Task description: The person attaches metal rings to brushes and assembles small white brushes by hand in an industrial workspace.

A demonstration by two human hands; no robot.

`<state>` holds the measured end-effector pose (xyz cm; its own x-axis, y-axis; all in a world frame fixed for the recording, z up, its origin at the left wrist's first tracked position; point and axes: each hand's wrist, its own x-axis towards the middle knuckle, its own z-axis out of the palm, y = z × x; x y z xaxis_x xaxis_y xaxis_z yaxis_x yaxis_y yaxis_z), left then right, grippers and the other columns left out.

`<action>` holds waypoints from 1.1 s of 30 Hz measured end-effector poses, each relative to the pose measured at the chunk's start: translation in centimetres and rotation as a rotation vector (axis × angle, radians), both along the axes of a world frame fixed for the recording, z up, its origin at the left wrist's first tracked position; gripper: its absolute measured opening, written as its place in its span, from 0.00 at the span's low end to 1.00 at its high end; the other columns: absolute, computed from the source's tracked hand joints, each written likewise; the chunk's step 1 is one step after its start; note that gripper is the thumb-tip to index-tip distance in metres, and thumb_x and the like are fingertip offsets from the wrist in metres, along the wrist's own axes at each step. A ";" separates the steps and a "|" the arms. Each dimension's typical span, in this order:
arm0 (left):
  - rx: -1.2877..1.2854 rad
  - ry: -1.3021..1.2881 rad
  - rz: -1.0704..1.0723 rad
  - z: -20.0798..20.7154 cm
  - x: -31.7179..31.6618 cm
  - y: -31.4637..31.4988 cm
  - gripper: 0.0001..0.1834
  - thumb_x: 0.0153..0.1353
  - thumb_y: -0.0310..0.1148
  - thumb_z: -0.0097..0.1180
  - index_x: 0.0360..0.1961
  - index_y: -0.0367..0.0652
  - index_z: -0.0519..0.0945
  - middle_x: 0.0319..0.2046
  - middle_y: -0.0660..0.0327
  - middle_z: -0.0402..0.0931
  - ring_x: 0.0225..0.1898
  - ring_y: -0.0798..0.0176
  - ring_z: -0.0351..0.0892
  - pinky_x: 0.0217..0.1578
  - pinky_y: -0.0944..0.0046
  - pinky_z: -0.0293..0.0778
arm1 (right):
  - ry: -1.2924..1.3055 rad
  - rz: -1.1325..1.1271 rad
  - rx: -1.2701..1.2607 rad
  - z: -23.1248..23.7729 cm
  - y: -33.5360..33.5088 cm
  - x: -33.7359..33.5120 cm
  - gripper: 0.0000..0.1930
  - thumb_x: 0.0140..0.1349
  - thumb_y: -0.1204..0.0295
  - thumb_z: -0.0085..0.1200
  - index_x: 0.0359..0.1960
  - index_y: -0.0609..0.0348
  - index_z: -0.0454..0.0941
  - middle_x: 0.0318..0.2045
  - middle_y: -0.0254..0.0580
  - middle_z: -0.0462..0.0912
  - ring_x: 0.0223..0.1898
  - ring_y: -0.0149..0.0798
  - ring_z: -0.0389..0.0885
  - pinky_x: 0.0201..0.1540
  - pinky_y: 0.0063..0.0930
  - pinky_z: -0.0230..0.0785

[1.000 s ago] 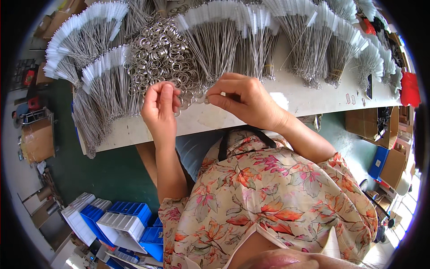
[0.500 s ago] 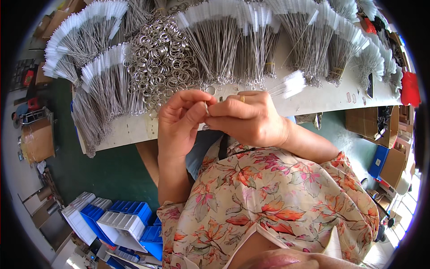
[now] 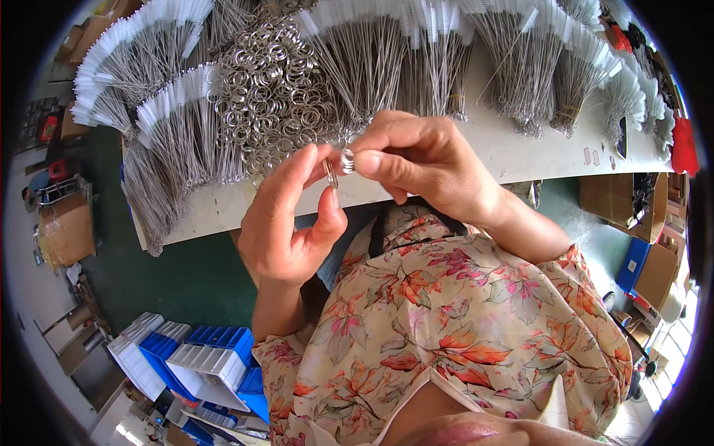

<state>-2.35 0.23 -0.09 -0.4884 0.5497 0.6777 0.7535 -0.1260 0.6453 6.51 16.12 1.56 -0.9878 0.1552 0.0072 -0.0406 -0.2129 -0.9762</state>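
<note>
My left hand [image 3: 286, 230] pinches a shiny metal split ring [image 3: 330, 175] between its thumb and forefinger, seen nearly edge-on. Close beside it, my right hand [image 3: 439, 167] grips a few small silver loops [image 3: 347, 160] between thumb and fingertips. Whether these loops touch the ring is too small to tell. Both hands are raised over the near edge of the table, just in front of a heap of loose metal rings [image 3: 271, 89]. Wire brushes [image 3: 364, 67] with white bristles and looped wire stems lie in bundles beyond the hands.
More brush bundles [image 3: 160, 59] cover the left of the pale table [image 3: 513, 160], and others [image 3: 587, 67] its right. A red cloth-like item [image 3: 683, 146] hangs at the right end. Blue and white plastic bins [image 3: 204, 364] stand at lower left; cardboard boxes [image 3: 621, 201] are at right.
My hands have moved slightly apart, and the left thumb and forefinger have opened out around the ring. The white brush that lay right of my right hand is no longer visible there.
</note>
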 end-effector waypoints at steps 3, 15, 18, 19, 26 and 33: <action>-0.032 0.031 0.030 -0.1 0.0 0.1 0.20 0.51 0.18 0.55 0.47 0.27 0.71 0.39 0.47 0.76 0.37 0.56 0.80 0.37 0.64 0.79 | -0.025 0.029 -0.150 -0.2 -0.6 -0.4 0.09 0.59 0.70 0.54 0.34 0.64 0.79 0.27 0.35 0.75 0.21 0.23 0.68 0.22 0.17 0.63; -0.084 -0.342 -0.152 -0.5 -1.6 -0.9 0.18 0.50 0.14 0.52 0.44 0.28 0.74 0.39 0.50 0.77 0.39 0.62 0.79 0.38 0.69 0.77 | -0.048 0.028 0.305 -0.8 0.0 -1.2 0.04 0.51 0.73 0.60 0.28 0.59 0.81 0.21 0.35 0.79 0.20 0.24 0.73 0.22 0.19 0.66; -0.170 -0.444 -0.114 -0.1 -2.9 -0.6 0.15 0.52 0.17 0.53 0.43 0.33 0.76 0.37 0.53 0.77 0.37 0.65 0.79 0.37 0.69 0.76 | 0.240 -0.135 0.608 -3.3 -0.3 -1.3 0.07 0.47 0.76 0.59 0.30 0.54 0.80 0.24 0.36 0.77 0.23 0.30 0.75 0.25 0.23 0.68; -0.245 -0.542 -0.081 0.0 -4.0 -0.4 0.13 0.53 0.19 0.54 0.42 0.35 0.77 0.36 0.55 0.78 0.36 0.66 0.79 0.35 0.69 0.76 | 0.245 -0.142 0.616 -4.8 -0.4 -1.0 0.07 0.47 0.76 0.59 0.30 0.54 0.80 0.24 0.36 0.77 0.23 0.30 0.75 0.25 0.23 0.68; -0.971 -0.077 0.857 -5.0 -21.4 -7.8 0.16 0.53 0.44 0.58 0.34 0.42 0.79 0.29 0.58 0.80 0.33 0.55 0.79 0.35 0.59 0.71 | 0.614 -0.098 1.308 -10.7 -0.6 0.5 0.12 0.43 0.75 0.54 0.33 0.54 0.77 0.25 0.33 0.73 0.28 0.34 0.74 0.28 0.29 0.70; -1.089 0.037 0.879 -4.8 -21.7 -8.7 0.12 0.56 0.40 0.51 0.31 0.43 0.79 0.32 0.53 0.79 0.38 0.48 0.77 0.38 0.54 0.71 | 0.233 -0.334 1.191 -6.3 5.4 -10.9 0.08 0.57 0.70 0.51 0.35 0.59 0.77 0.31 0.44 0.79 0.30 0.46 0.79 0.34 0.33 0.73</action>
<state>-24.05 -8.43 -4.84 -0.9350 0.3284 0.1339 0.3416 0.9355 0.0909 -4.36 21.56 -4.69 -0.8581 0.1741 0.4831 -0.1196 0.8472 -0.5176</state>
